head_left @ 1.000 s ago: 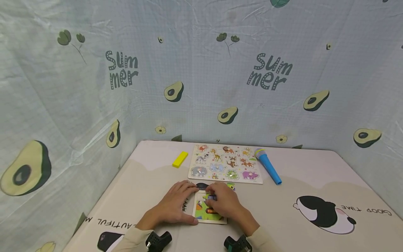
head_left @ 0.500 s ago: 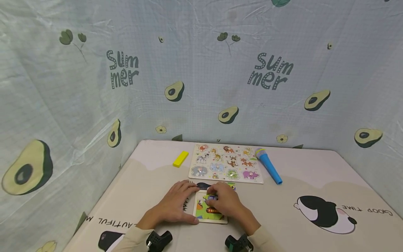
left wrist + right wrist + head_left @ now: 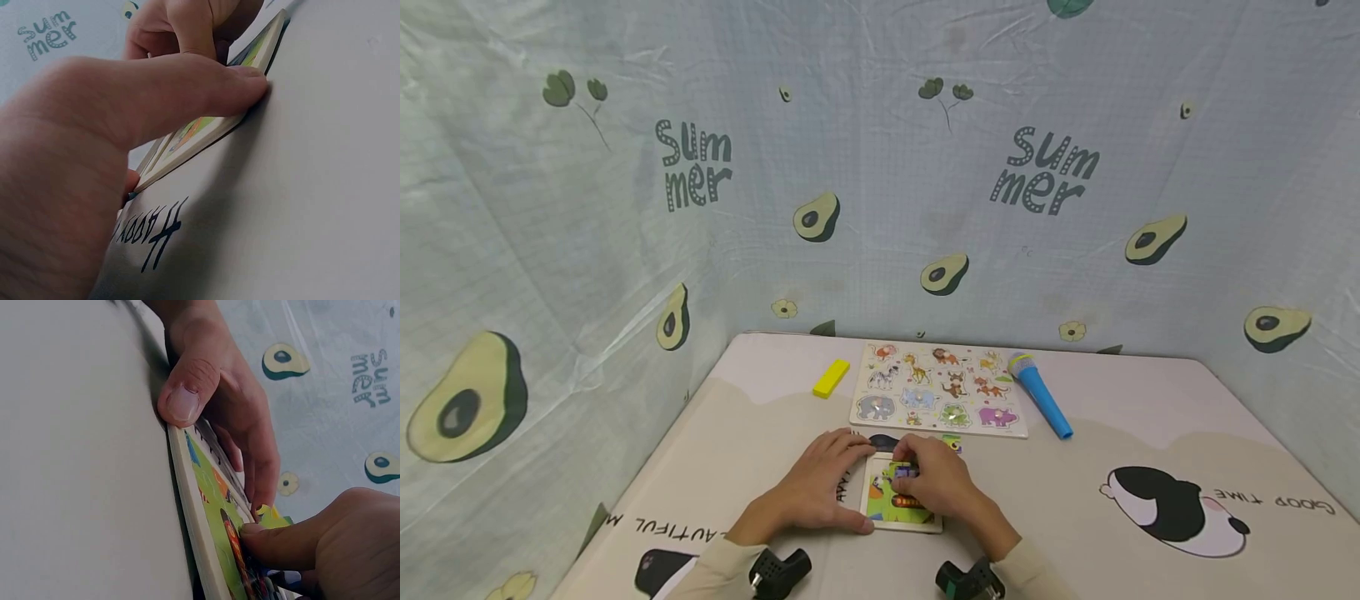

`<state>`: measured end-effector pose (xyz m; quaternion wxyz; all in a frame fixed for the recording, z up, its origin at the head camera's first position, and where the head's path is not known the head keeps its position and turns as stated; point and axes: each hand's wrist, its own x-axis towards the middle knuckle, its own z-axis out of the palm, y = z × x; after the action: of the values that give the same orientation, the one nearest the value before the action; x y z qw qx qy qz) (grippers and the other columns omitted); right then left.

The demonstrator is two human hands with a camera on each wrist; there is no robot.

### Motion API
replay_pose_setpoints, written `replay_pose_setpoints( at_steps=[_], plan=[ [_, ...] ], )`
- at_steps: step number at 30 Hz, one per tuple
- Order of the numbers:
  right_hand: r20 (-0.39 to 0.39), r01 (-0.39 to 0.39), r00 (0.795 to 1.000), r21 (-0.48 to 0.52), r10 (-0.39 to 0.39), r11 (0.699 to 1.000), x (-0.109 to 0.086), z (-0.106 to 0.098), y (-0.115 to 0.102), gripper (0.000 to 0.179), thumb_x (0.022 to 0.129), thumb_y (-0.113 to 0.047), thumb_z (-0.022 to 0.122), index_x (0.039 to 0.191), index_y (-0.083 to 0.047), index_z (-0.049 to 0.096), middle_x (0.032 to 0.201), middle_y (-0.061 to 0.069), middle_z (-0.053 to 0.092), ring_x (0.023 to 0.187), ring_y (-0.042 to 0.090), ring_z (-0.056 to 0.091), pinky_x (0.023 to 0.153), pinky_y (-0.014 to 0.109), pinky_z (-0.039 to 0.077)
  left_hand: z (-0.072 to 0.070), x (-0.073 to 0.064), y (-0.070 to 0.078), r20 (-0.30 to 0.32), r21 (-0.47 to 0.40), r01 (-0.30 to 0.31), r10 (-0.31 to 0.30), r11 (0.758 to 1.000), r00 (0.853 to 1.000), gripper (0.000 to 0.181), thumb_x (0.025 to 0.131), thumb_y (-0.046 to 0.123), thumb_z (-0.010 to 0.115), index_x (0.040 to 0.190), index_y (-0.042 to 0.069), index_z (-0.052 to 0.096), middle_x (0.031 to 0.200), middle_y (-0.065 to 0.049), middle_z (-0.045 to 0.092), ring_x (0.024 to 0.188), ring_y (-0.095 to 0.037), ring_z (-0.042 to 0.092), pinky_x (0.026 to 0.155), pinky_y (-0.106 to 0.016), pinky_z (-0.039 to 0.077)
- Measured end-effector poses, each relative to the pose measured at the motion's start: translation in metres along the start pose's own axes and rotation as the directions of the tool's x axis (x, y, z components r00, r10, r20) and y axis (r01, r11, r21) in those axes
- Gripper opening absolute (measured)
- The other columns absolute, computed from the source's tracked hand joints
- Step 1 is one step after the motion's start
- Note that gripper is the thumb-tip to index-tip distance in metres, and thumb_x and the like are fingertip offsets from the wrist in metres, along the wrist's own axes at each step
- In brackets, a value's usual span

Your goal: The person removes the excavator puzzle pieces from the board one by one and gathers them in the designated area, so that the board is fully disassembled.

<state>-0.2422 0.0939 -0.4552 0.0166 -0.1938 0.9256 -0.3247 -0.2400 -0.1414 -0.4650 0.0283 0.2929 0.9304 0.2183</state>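
At the near edge of the table lies a small framed jigsaw board, and both hands are on it. The left hand braces the board's left side, its thumb pressed against the near corner and its fingers stretched along the far edge, as the right wrist view shows; the fingers lie fairly straight and grip nothing. The right hand rests over the board's upper right part with its fingertips curled down onto a bluish puzzle piece, seemingly pressing or pinching it into the picture. The step in hand looks like seating this 1 piece; the next move probably calls for a slight nudge or turn until its edges meet the neighbours, with the frame held firm. Just beyond the board, a dark loose piece and a green loose piece lie on the table. Farther back sit an animal peg puzzle, a yellow block to its left and a blue toy microphone to its right. The right hand covers much of the board, so the remaining gaps cannot be counted, and both wrist views are too close and dim to show the piece's outline.
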Motion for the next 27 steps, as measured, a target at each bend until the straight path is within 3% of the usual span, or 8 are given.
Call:
replay_pose_setpoints(
  at_steps=[5,10,14,22,27],
  plan=[
    [0.008,0.036,0.999,0.028,-0.036,0.999,-0.003,-0.003,0.000,0.016,0.089,-0.022,0.079,0.102,-0.022,0.068,0.092,-0.007,0.065,0.083,0.012,0.056,0.074,0.034,0.047,0.001,0.000,0.001,0.004,0.000,0.005,-0.005,1.000,1.000,0.099,0.067,0.078,0.071,0.147,0.024,0.051,0.151,0.003,0.045,0.148,-0.028,0.027,0.123,-0.056,0.019],
    [0.031,0.057,0.998,0.142,-0.062,0.988,-0.004,-0.012,0.001,0.015,0.096,-0.018,0.070,0.111,-0.017,0.074,0.093,-0.005,0.064,0.083,0.014,0.054,0.073,0.029,0.045,0.002,-0.001,0.000,-0.008,-0.001,-0.012,0.012,1.000,1.000,0.098,0.067,0.076,0.073,0.147,0.022,0.052,0.151,0.001,0.046,0.148,-0.029,0.028,0.122,-0.057,0.020],
    [0.007,0.071,0.997,0.200,-0.074,0.977,-0.003,-0.023,0.005,0.018,0.099,-0.012,0.065,0.114,-0.010,0.075,0.093,-0.003,0.066,0.081,0.015,0.054,0.069,0.025,0.046,0.000,-0.001,0.000,-0.016,-0.004,-0.020,0.020,1.000,1.000,0.098,0.067,0.075,0.074,0.147,0.022,0.052,0.151,0.001,0.046,0.148,-0.030,0.028,0.122,-0.057,0.020],
    [-0.121,-0.045,0.990,0.233,0.075,0.971,-0.006,-0.043,0.017,0.015,0.093,-0.005,0.071,0.107,-0.009,0.077,0.082,0.000,0.062,0.072,0.017,0.053,0.058,0.025,0.046,0.001,-0.001,-0.001,-0.018,0.011,-0.017,0.017,1.000,1.000,0.100,0.067,0.076,0.074,0.147,0.022,0.051,0.151,0.002,0.045,0.148,-0.029,0.028,0.122,-0.057,0.019],
    [-0.145,-0.087,0.980,0.293,0.134,0.952,-0.007,-0.052,0.030,0.017,0.093,-0.003,0.069,0.109,-0.004,0.076,0.071,0.002,0.059,0.058,0.017,0.052,0.050,0.025,0.043,0.002,-0.001,-0.001,-0.019,0.006,-0.019,0.019,1.000,1.000,0.100,0.067,0.075,0.074,0.147,0.021,0.051,0.151,0.002,0.045,0.148,-0.029,0.028,0.122,-0.057,0.019]
  ],
)
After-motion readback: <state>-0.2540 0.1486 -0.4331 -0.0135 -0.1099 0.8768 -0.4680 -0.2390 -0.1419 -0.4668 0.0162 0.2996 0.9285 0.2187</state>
